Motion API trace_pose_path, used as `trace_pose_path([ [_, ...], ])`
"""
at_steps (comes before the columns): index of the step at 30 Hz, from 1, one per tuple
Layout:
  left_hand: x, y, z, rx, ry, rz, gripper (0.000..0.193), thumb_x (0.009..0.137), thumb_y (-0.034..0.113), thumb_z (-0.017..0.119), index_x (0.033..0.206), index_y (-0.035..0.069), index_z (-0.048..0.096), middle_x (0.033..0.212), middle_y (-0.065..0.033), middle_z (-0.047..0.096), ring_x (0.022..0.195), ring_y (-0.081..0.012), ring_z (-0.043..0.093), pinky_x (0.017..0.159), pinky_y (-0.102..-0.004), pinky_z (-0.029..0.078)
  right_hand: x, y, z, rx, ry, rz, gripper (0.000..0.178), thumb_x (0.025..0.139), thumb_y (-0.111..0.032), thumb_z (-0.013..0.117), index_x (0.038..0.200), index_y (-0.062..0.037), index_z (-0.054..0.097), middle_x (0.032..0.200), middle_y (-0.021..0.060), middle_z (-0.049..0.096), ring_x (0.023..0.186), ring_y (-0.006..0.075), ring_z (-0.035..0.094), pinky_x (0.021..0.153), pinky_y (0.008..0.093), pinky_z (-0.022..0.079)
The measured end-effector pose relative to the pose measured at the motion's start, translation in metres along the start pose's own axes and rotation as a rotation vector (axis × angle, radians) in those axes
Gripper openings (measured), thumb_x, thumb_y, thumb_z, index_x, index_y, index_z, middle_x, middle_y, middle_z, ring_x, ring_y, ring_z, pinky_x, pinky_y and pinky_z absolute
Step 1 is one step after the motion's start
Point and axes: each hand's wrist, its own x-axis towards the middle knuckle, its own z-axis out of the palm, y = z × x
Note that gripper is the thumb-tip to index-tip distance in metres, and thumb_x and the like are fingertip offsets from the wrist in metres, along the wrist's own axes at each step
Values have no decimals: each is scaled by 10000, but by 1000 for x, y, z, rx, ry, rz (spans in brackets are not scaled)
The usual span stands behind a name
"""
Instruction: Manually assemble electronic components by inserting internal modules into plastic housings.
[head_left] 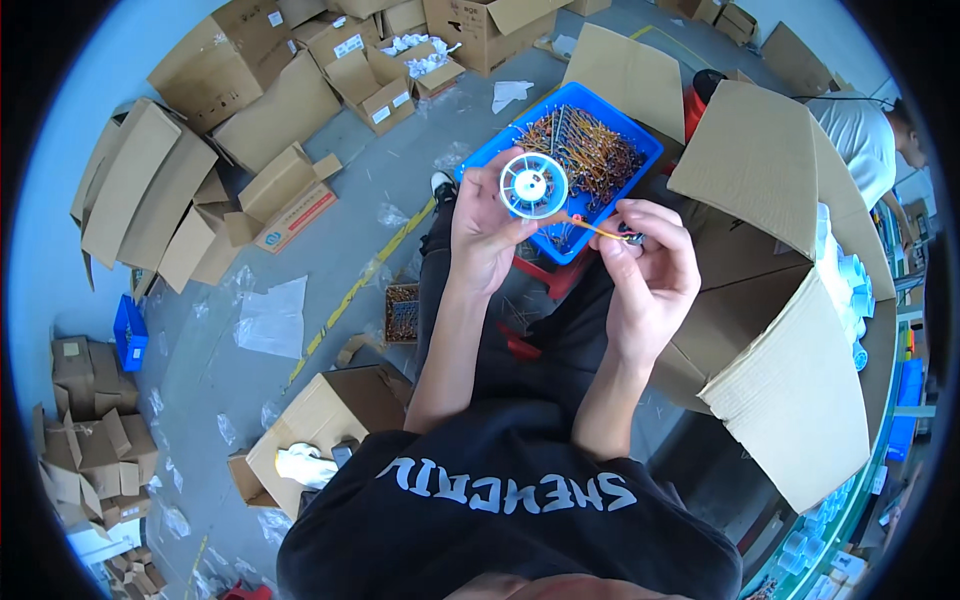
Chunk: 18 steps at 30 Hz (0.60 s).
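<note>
Holding spoked disc (pixel 534 186), orange wire (pixel 594 229) | blue bin (pixel 641 163) part-hidden | open carton (pixel 795 390) right

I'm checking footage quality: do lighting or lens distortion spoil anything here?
Head view: bright light, though the large carton is shadowed inside and bows near the fisheye rim; also head view: left hand and right hand fairly sharp, the small dark piece in the latter unclear.

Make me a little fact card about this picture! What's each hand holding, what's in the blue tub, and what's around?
Left hand: holds a round white-and-blue part with spokes
Right hand: pinches orange wires near a small dark piece
Blue tub: heaped small orange-and-dark pieces
On the right: a big open cardboard box
Upper right: another person, white top
</note>
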Motion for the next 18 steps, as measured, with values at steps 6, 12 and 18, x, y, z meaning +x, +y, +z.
trace_pose_path([
  [6,9,-6,-21,-245,75,-62,217,933,102,557,1138,91,485,1345,-38,470,1261,-268,474,1010,-573,434,3,7,10,-110,36,32,220,833,107,611,1049,65,615,1120,191,577,884,198,632,745,296,557],
  [12,15,-4,-27,-163,213,-55,147,991,154,459,1119,93,501,1246,-16,526,1224,-240,500,1033,-567,403,5,28,26,-451,43,-11,158,770,63,706,921,24,681,955,149,665,864,228,657,761,291,518],
  [18,17,-3,-32,-178,219,-16,162,994,177,466,1133,103,508,1204,0,545,1195,-228,519,1044,-565,385,-1,60,33,-454,37,1,149,776,53,708,918,20,679,955,145,664,851,221,659,758,287,521],
])
